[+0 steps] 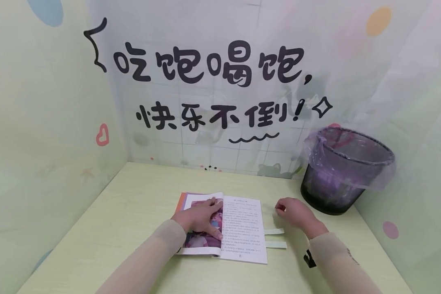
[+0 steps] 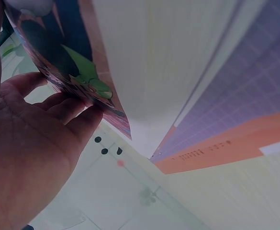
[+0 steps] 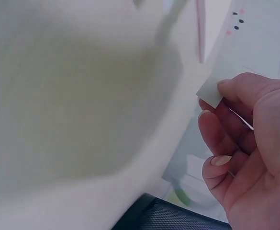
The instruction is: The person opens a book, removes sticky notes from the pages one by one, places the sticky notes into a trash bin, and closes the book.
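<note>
An open book lies on the table, a colour picture on its left page and printed text on its right. Across the left page my left hand rests with fingers spread, pressing it down; the left wrist view shows the fingers against the picture page and the block of pages beside it. Two pale green paper strips stick out past the book's right edge. To the right of the book and off the table, my right hand pinches a small pale sticky strip between thumb and forefinger.
A black mesh waste bin lined with a purple bag stands at the back right, near my right hand. Printed fabric walls enclose the pale yellow table at the back and both sides.
</note>
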Tool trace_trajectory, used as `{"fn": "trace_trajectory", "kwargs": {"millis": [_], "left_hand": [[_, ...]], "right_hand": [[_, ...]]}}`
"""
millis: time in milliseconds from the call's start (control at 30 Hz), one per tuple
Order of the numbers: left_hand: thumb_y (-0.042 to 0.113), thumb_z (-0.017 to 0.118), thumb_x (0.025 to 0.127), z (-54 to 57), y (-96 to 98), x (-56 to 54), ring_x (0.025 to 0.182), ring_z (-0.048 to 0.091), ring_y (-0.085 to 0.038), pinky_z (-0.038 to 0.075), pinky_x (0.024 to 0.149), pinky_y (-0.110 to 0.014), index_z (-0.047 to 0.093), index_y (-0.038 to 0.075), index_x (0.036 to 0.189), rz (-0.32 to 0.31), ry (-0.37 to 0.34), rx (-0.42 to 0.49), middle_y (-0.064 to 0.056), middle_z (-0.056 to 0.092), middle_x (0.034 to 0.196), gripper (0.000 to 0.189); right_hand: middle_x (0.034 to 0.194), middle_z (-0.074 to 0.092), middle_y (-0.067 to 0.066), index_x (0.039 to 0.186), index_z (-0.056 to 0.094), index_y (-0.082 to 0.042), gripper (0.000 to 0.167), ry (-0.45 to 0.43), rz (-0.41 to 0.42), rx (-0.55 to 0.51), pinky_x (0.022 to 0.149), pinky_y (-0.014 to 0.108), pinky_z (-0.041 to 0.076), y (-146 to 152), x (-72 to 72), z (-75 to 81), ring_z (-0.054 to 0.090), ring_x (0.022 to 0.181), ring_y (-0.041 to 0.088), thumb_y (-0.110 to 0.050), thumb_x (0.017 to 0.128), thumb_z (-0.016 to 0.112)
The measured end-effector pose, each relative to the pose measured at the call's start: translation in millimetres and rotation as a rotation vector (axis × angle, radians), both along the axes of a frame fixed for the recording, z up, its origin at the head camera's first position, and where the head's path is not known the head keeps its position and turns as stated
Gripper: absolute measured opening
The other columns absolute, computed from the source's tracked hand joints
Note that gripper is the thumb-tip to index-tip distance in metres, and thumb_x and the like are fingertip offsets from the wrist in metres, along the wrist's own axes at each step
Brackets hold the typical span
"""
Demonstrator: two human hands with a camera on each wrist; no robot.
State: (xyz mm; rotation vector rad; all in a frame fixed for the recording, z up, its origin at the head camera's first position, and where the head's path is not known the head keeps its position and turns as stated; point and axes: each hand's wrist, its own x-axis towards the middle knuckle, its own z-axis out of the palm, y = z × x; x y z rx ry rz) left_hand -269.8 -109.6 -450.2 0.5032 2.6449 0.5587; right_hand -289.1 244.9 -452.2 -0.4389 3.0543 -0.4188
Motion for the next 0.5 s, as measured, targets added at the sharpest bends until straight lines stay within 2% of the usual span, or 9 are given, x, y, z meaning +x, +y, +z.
{"fn": "trace_trajectory", "kwargs": {"millis": [233,400,500], "left_hand": [[0.062,0.093,0.079,1.3,0.9,1.3,0.167,0.031,-0.041,0.037,0.13,-0.065,0.029,0.025,0.176,0.001,-0.001,0.0,-0.012,0.02,0.185,0.122],[0.062,0.093,0.08,0.0,0.6,0.8,0.168,0.03,-0.041,0.036,0.131,-0.065,0.029,0.025,0.176,-0.002,-0.002,0.001,-0.013,0.02,0.185,0.121],[0.062,0.093,0.08,0.2,0.6,0.0,0.168,0.029,-0.041,0.036,0.131,-0.064,0.028,0.024,0.176,-0.009,-0.001,0.005,-0.013,0.019,0.185,0.121]], "right_hand": [[0.1,0.08,0.003,0.106,0.08,-0.01,0.014,0.089,0.029,-0.018,0.082,0.044,0.062,10.5,-2.6,34.4,0.07,0.086,0.016,-0.015,0.104,0.068],[0.1,0.08,0.006,0.109,0.082,-0.008,0.017,0.174,0.051,-0.035,0.083,0.049,0.063,18.9,-4.3,71.6,0.074,0.088,0.02,-0.013,0.104,0.066],[0.099,0.08,0.007,0.11,0.082,-0.007,0.018,0.215,0.034,-0.052,0.084,0.052,0.063,25.7,-3.8,96.5,0.073,0.089,0.023,-0.014,0.105,0.067]]}}
